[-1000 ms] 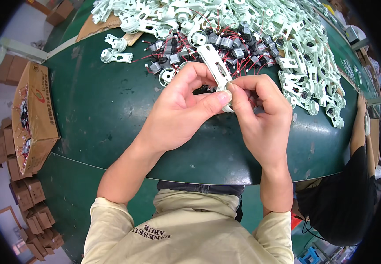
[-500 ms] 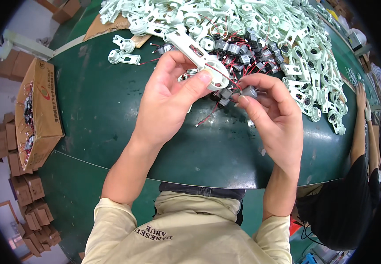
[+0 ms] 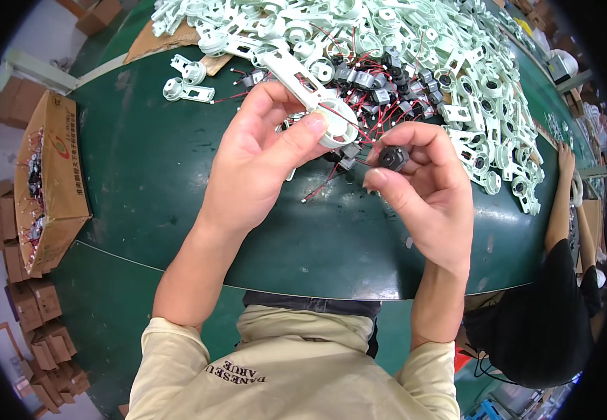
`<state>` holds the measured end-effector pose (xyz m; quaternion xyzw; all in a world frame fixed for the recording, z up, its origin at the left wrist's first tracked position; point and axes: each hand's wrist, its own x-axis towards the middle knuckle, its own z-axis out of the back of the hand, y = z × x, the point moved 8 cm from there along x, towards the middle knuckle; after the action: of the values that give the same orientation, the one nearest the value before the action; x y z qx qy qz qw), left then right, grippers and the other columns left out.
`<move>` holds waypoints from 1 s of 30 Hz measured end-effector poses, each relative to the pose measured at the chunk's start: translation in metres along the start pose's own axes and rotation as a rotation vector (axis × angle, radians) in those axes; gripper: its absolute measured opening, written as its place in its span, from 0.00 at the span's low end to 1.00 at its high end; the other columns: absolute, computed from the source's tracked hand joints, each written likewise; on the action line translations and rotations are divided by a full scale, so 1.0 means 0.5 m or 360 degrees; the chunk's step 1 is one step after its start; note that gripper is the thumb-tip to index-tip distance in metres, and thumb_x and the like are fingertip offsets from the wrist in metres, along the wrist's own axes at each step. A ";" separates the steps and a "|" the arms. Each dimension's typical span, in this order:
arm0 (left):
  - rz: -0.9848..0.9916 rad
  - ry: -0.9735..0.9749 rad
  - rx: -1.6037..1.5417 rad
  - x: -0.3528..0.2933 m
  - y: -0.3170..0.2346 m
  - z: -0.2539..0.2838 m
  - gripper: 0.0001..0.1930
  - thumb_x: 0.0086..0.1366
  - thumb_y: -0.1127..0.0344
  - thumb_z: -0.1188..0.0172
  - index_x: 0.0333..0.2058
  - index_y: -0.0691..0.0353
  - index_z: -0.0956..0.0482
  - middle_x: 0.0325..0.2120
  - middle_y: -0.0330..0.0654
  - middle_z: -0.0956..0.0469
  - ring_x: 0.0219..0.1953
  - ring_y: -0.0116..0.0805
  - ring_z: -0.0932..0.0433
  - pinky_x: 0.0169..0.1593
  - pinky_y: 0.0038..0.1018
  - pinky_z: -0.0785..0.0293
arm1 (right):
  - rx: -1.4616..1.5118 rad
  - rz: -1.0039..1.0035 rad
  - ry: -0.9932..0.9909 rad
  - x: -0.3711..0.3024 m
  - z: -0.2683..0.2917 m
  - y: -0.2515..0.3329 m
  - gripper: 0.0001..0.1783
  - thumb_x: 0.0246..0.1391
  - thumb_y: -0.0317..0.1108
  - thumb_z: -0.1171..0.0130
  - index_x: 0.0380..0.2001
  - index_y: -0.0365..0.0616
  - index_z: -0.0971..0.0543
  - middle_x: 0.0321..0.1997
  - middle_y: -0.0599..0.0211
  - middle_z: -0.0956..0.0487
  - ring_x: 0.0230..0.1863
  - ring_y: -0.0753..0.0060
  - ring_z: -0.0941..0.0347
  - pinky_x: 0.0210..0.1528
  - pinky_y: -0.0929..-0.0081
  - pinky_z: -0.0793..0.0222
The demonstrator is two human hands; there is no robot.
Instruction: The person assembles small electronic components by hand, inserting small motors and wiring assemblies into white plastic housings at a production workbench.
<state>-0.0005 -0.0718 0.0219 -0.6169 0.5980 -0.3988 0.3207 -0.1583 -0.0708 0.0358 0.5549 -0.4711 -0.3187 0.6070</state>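
Note:
Between thumb and fingers, my left hand point(image 3: 251, 164) grips a pale green plastic housing point(image 3: 291, 74), with a slotted arm at its upper left and a round cup at its lower right. My right hand point(image 3: 435, 192) pinches a small motor point(image 3: 392, 158) by its side, its black end turned toward me. Red wire crosses the housing's cup and runs toward the motor; where it ends is hidden. The two parts are close but apart. Behind them lies a heap of grey motors point(image 3: 380, 96) with red and black wires.
Pale green housings point(image 3: 359, 24) are piled at the back, some at the right with black round inserts. Two loose housings point(image 3: 190, 91) lie left on the green table point(image 3: 156, 168). A cardboard box point(image 3: 65, 161) of wired parts stands far left. A co-worker's arm point(image 3: 559, 203) reaches in at right.
The motor has turned in my right hand, from its grey side showing to its black end facing me. The housing stays in my left hand. The whole view has shifted slightly.

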 end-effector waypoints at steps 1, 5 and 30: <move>-0.0005 -0.0006 -0.0001 -0.001 -0.003 0.002 0.12 0.65 0.71 0.46 0.46 0.66 0.35 0.44 0.46 0.27 0.46 0.34 0.24 0.51 0.33 0.25 | 0.0021 -0.0018 -0.0053 0.002 0.000 -0.003 0.15 0.53 0.22 0.40 0.44 0.35 0.29 0.38 0.69 0.25 0.37 0.82 0.27 0.39 0.84 0.30; -0.0023 0.0002 0.0031 -0.001 -0.002 0.005 0.15 0.64 0.74 0.45 0.48 0.67 0.36 0.44 0.45 0.27 0.48 0.34 0.25 0.51 0.31 0.26 | -0.0508 0.0150 -0.0313 0.006 0.024 0.007 0.16 0.47 0.23 0.35 0.41 0.36 0.25 0.33 0.69 0.24 0.33 0.82 0.28 0.36 0.84 0.31; 0.0218 0.0272 0.0070 -0.008 0.052 -0.020 0.19 0.65 0.74 0.46 0.54 0.68 0.33 0.48 0.46 0.26 0.51 0.33 0.27 0.55 0.31 0.30 | -0.0360 0.0065 -0.0407 -0.009 0.009 -0.002 0.11 0.47 0.21 0.35 0.35 0.33 0.23 0.28 0.68 0.22 0.28 0.84 0.27 0.31 0.85 0.28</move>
<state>-0.0217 -0.0691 0.0035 -0.5311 0.6550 -0.4402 0.3086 -0.1638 -0.0687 0.0336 0.4283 -0.5169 -0.4253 0.6071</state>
